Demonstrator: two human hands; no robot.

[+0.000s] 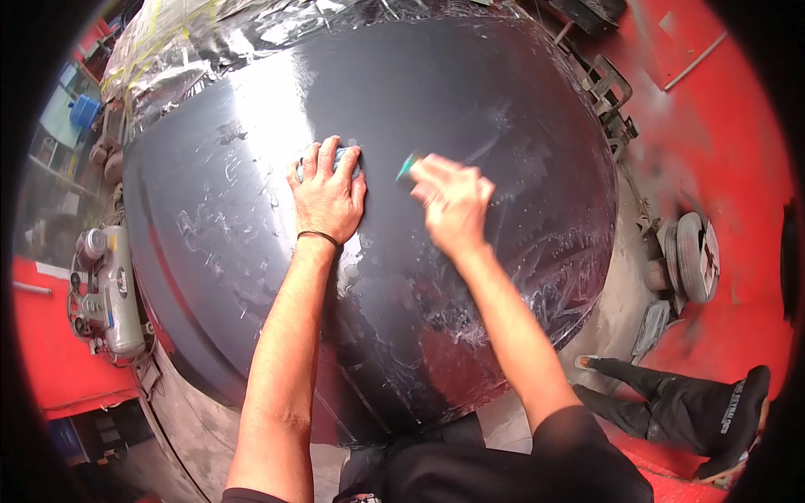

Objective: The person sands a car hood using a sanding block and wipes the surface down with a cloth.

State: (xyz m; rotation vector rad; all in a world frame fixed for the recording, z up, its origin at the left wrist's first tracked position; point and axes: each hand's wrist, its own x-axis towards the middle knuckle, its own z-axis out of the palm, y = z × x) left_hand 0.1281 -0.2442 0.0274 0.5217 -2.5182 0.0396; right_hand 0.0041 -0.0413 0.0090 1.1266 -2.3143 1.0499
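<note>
In the head view, a blurred green tool was clamped in the fingers of the right hand above the middle of the dark panel. It was held out leftward from the fingertips, toward the left hand, its long axis slanted between the panel's far right and near left corners. A bluish cloth was covered by the left fingers, slightly apart; whether it was gripped could not be told.

From my end I see a broad dark hood, gently curved, a white glare down its left half. Wet streaks and small beads lie scattered over it. A bluish pad rests there under the left hand.
</note>
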